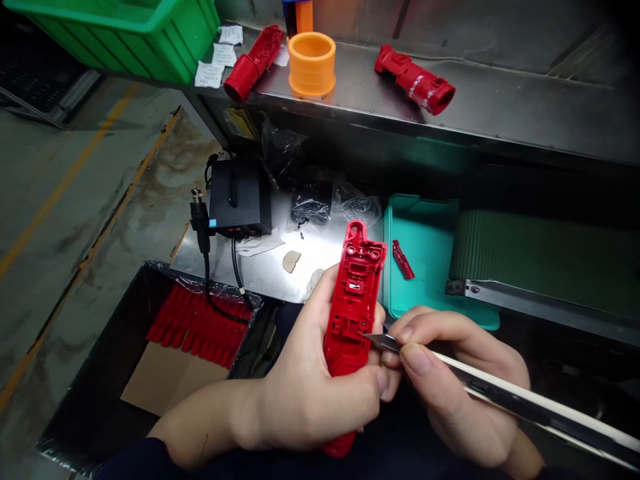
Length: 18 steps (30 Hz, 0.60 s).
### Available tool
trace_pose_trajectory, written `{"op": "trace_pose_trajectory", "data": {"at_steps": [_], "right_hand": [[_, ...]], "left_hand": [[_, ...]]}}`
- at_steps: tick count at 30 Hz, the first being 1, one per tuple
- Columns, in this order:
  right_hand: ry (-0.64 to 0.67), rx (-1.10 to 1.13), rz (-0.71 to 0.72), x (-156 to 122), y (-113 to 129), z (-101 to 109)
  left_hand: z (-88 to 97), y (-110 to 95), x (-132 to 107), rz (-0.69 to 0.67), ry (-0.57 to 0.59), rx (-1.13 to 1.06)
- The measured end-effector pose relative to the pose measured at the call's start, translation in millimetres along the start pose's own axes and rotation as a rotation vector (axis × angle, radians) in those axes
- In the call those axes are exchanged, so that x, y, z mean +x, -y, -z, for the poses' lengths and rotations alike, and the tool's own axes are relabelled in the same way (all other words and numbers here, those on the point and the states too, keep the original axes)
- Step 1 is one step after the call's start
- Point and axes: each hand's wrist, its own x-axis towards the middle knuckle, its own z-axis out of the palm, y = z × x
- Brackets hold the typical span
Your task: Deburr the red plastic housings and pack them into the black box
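My left hand (305, 393) is wrapped round a red plastic housing (356, 287), its ribbed inner side facing up and its narrow looped end pointing away from me. Pinched between the thumb and fingers of my right hand (460, 380) is a utility knife (540, 403) with a long pale and black handle. The knife's pointed blade reaches the right edge of the housing, near its lower part; whether it touches there I cannot tell. My left palm and fingers hide the housing's lower left side.
A teal tray (425, 253) holds a small dark red piece (403, 259). At left, a black bin (95, 380) contains rows of red parts (200, 323) and cardboard. Behind stand a black box-shaped device (240, 200), an orange ring (312, 67), red housings (415, 80) and a green crate (125, 40).
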Motion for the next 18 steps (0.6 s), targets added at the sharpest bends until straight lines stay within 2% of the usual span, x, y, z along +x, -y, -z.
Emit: {"op": "trace_pose_trajectory", "data": {"at_steps": [8, 18], "right_hand": [[0.009, -0.053, 0.027, 0.5, -0.5, 3.5], [-0.034, -0.198, 0.060, 5.6, 6.6, 1.4]], "left_hand": [[-3.3, -1.7, 2.1, -0.057, -0.010, 0.008], [-4.8, -4.3, 3.9, -0.050, -0.056, 0.035]]}}
